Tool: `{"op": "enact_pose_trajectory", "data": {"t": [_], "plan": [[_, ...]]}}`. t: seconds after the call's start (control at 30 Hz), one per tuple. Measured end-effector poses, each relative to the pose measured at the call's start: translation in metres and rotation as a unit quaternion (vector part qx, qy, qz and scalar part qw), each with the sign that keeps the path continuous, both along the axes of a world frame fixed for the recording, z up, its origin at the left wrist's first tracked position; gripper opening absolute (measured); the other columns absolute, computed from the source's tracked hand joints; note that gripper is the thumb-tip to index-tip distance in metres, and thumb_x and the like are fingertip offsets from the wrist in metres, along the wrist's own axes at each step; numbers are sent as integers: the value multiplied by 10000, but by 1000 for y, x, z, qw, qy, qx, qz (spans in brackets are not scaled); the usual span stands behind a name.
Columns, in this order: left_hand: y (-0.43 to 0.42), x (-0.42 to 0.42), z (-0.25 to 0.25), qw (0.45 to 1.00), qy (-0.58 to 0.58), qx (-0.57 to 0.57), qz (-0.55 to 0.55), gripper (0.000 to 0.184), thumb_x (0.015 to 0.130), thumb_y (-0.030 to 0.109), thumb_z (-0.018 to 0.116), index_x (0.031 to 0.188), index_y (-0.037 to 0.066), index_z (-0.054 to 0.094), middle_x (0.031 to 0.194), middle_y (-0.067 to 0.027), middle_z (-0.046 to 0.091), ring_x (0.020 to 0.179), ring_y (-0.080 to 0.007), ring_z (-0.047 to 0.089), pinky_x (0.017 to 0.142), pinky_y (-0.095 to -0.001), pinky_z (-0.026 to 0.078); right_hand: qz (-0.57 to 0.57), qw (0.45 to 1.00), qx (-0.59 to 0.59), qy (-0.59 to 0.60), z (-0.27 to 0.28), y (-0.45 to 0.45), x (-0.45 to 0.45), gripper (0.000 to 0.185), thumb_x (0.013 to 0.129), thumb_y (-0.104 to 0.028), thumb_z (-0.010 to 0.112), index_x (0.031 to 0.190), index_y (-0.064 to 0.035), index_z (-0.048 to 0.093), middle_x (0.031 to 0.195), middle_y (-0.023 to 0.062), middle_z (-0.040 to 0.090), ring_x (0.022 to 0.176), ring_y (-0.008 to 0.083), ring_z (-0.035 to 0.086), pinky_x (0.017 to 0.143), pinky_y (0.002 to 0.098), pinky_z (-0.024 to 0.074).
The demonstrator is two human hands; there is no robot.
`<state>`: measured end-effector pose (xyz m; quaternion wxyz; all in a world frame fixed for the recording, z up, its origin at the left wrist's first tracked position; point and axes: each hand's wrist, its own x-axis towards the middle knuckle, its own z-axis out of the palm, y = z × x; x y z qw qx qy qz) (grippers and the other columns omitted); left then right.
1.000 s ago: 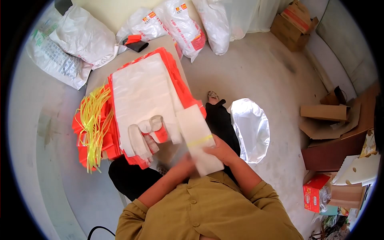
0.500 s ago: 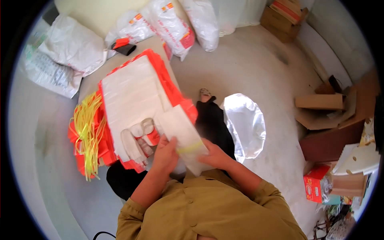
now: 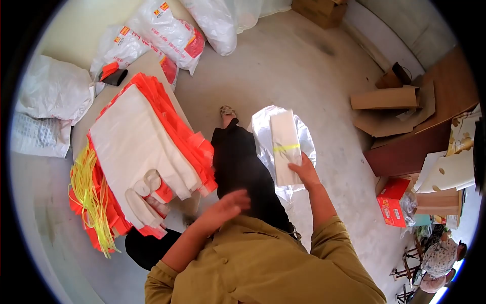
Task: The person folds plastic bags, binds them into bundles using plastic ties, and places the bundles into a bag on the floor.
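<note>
Bundle: the folded white bundle is seen in front of the silver sack; whether the two touch cannot be told.
Right hand: the bundle is grasped near its lower end by the right hand, with the thumb laid over the face and the other fingers partly hidden.
Left hand: nothing is grasped by the left hand, which is held off to the side near the black trouser leg.
Weight and stiffness: the bundle is judged light; its length is kept fairly straight in a one-handed hold, yet the layers would probably bend.
Surface: some slipperiness may be expected between the smooth layers; breakage seems unlikely, creasing more so.
Yellow band: the layers are gathered by the yellow band across the middle; a flat pinch through the full thickness, beside it, would be best taken.
</note>
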<state>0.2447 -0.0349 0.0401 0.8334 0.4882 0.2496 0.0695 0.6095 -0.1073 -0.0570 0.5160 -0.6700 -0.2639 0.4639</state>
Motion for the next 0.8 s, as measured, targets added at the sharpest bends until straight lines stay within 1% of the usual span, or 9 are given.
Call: {"op": "enact_pose_trajectory", "data": {"t": [0.03,0.13,0.23,0.33,0.43,0.57,0.6,0.7,0.8], "plan": [[-3,2,-11,1000,12,-10,-15,599,1088,228,557,1625,83,335,1525,-148,523,1389,-275,542,1149,-393,415,-5,1000,-30,-5,-17,-8,10,508,893,-49,723,1382,3,592,1234,105,695,1081,223,681,944,363,563],[4,7,-10,999,43,-14,-9,574,1087,215,548,1610,85,349,1492,-162,556,1330,-278,590,1120,-392,447,12,982,-99,159,-70,-32,35,558,875,-26,695,1419,0,570,1304,138,676,1178,285,669,1011,399,549],[11,11,-8,998,56,-39,-7,559,1088,209,542,1602,89,357,1475,-167,577,1317,-282,604,1108,-394,460,36,966,-160,200,-96,-36,52,592,877,-32,685,1452,-5,545,1323,139,674,1202,301,664,1029,409,542],[12,11,-11,997,60,-54,-6,543,1088,208,536,1593,94,372,1466,-173,588,1312,-286,610,1104,-396,465,65,968,-122,208,-122,-21,67,620,874,-43,692,1470,-3,523,1337,135,661,1197,288,660,1038,403,535],[14,11,-12,996,60,-61,-5,522,1093,221,531,1581,97,394,1457,-181,599,1305,-288,618,1100,-397,472,46,980,-95,166,-103,7,69,635,875,-44,694,1481,-5,509,1352,133,648,1194,275,656,1041,387,530],[14,8,-18,995,58,-81,4,494,1103,237,519,1569,104,420,1445,-182,613,1294,-288,629,1088,-392,485,3,988,-72,133,-114,15,72,741,873,-71,726,1548,10,428,1356,145,642,1174,252,658,1006,376,545],[14,8,-18,994,63,-84,4,488,1105,235,515,1567,107,424,1443,-180,616,1292,-288,630,1086,-391,487,-16,979,-200,42,-107,8,69,760,874,-86,741,1563,-12,429,1313,169,663,1164,229,658,973,355,553],[17,10,-17,993,74,-89,5,470,1112,234,505,1561,113,435,1436,-174,624,1285,-286,637,1078,-387,495,29,938,-344,-36,-223,-34,83,761,889,-259,790,1545,-56,462,1291,143,694,1206,269,661,991,432,543],[18,11,-20,992,83,-92,7,457,1116,243,501,1551,112,449,1424,-171,635,1273,-283,646,1066,-384,507,144,923,-283,-215,-216,-41,55,646,971,-357,687,1508,-45,509,1332,162,688,1269,296,625,1059,421,497]]}}
